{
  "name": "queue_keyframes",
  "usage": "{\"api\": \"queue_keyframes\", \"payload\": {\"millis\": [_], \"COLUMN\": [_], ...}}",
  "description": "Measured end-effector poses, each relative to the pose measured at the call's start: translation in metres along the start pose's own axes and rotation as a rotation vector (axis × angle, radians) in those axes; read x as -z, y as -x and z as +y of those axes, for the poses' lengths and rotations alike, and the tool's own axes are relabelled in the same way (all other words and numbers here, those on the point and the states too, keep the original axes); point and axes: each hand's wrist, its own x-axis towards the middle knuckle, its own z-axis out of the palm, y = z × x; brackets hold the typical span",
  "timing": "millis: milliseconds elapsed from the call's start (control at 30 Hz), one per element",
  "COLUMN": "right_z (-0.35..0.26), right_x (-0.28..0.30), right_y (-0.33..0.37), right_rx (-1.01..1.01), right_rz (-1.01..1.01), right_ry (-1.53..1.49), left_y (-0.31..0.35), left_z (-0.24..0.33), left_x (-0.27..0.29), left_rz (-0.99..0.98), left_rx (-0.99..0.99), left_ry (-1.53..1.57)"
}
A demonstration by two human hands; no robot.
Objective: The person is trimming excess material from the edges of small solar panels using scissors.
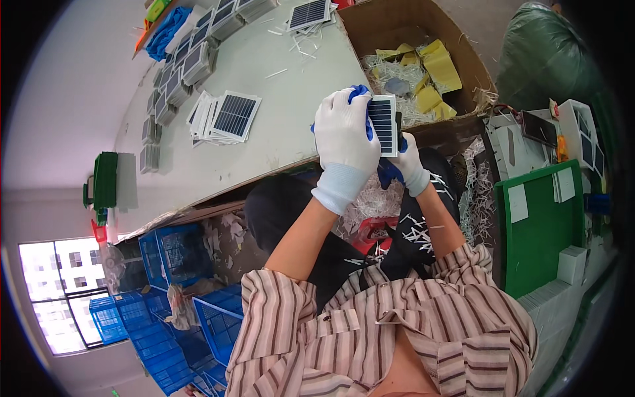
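My left hand (pixel 344 129), in a white glove with blue palm coating, is closed around a small solar panel (pixel 382 126) with dark cells and a white border. It holds the panel up over my lap, beside the table edge. My right hand (pixel 410 165), gloved alike, is closed at the panel's lower right edge. A narrow black piece (pixel 399 126) shows there along the border; its kind is unclear, and my right fingertips are partly hidden. On the table, a fanned pile of similar panels (pixel 235 116) lies to the left of my hands.
Stacked panels (pixel 177 86) line the far left of the pale table (pixel 278 126). Another small pile (pixel 309 14) lies at the back. A cardboard box (pixel 397 23) holds white strips and yellow paper. Strips litter my lap. A green board (pixel 542 231) stands right; blue crates (pixel 155 351) lie lower left.
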Motion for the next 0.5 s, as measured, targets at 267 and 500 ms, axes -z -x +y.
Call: {"api": "queue_keyframes", "payload": {"millis": [267,500], "right_z": [-0.037,0.019], "right_x": [-0.034,-0.036], "right_y": [0.054,0.012], "right_rx": [-0.026,0.095], "right_rz": [-0.373,0.359], "right_ry": [0.361,0.207], "left_y": [0.0,-0.001], "left_z": [0.002,0.013], "left_x": [0.002,0.003], "left_rz": [-0.008,0.048], "left_rx": [0.031,0.017], "left_ry": [-0.027,-0.113]}}
